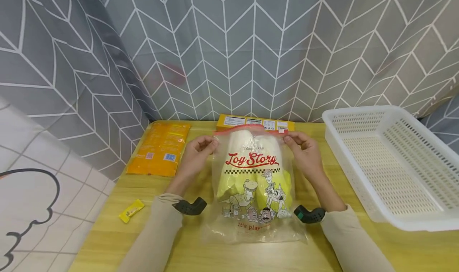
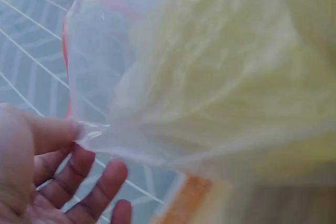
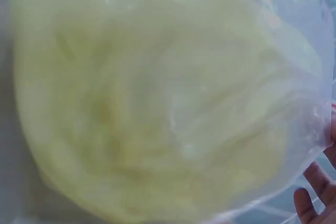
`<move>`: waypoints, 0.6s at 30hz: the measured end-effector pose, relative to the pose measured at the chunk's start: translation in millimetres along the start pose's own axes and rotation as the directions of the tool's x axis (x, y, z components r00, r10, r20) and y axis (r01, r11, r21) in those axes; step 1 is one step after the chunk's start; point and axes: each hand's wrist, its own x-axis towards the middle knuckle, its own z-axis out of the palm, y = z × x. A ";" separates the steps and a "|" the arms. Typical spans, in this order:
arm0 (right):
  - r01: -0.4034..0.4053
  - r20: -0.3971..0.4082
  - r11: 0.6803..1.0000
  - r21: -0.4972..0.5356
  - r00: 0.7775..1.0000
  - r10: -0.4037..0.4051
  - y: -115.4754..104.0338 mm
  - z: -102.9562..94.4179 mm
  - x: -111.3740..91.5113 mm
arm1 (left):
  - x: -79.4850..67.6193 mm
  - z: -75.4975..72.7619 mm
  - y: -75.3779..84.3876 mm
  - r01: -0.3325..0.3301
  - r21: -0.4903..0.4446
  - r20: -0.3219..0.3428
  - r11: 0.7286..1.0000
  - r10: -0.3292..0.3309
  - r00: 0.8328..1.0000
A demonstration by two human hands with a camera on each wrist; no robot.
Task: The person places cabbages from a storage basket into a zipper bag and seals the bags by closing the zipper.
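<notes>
A clear plastic zip bag printed with Toy Story lettering and cartoon figures stands before me, a red strip along its top edge. Inside it are white and yellow-green soft-looking things, whose kind the film blurs. My left hand pinches the bag's upper left corner between thumb and forefinger, the other fingers spread loosely below. At the opposite upper corner, my right hand pinches the bag's edge near the red strip. In the right wrist view only some fingers show at the right border.
An orange packet lies at the back left, with a small yellow wrapped packet nearer me. Behind the bag sits a yellow box. A white perforated basket takes up the table's right side. Patterned grey curtain hangs behind.
</notes>
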 end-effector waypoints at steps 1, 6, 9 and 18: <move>0.026 -0.025 0.999 0.037 0.999 -0.025 -6.3 -0.4 -0.3 | -1.9 -1.2 6.4 -0.042 -0.024 -0.030 0.999 0.041 0.999; 0.173 -0.151 0.956 0.237 0.979 -0.140 -35.0 -2.7 -3.5 | -12.9 -11.4 34.9 -0.279 -0.128 -0.137 0.952 0.262 0.955; 0.197 -0.149 0.949 0.247 0.975 -0.163 -46.7 -1.8 -7.2 | -19.7 -15.3 45.8 -0.361 -0.151 -0.140 0.920 0.341 0.930; 0.222 -0.175 0.960 0.169 0.966 -0.192 -59.2 3.1 -15.2 | -22.2 -18.8 51.5 -0.349 -0.115 -0.130 0.930 0.335 0.933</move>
